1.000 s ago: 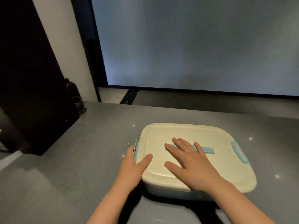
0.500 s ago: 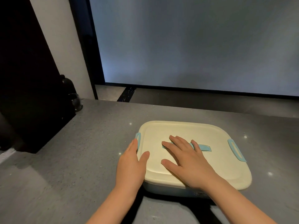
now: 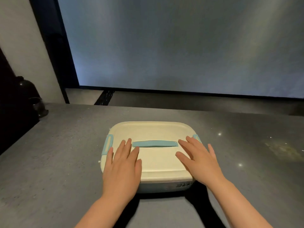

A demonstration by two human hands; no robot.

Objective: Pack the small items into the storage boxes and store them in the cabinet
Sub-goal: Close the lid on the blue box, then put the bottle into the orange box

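A cream-lidded storage box [image 3: 154, 130] with a light blue body sits on the grey counter [image 3: 54, 162], lid on. A blue handle strip [image 3: 155, 143] lies flat across the lid's middle. A blue latch [image 3: 107, 144] shows on the left side; the right latch [image 3: 196, 138] is partly hidden behind my fingers. My left hand [image 3: 122, 168] lies flat on the lid's left part, fingers straight. On the lid's right part, my right hand [image 3: 199, 159] rests with fingers spread. The box's contents are hidden.
A dark bottle-shaped object [image 3: 27, 89] and a small dark cup [image 3: 38, 106] stand at the counter's far left, beside a black panel [image 3: 9, 112]. Behind the counter are a large pale glass pane [image 3: 181, 43] and a dark ledge [image 3: 197, 101].
The box has turned square to me. My left hand moved from the box's left edge onto the lid. My right hand slid from the lid's middle to its right side, uncovering the handle.
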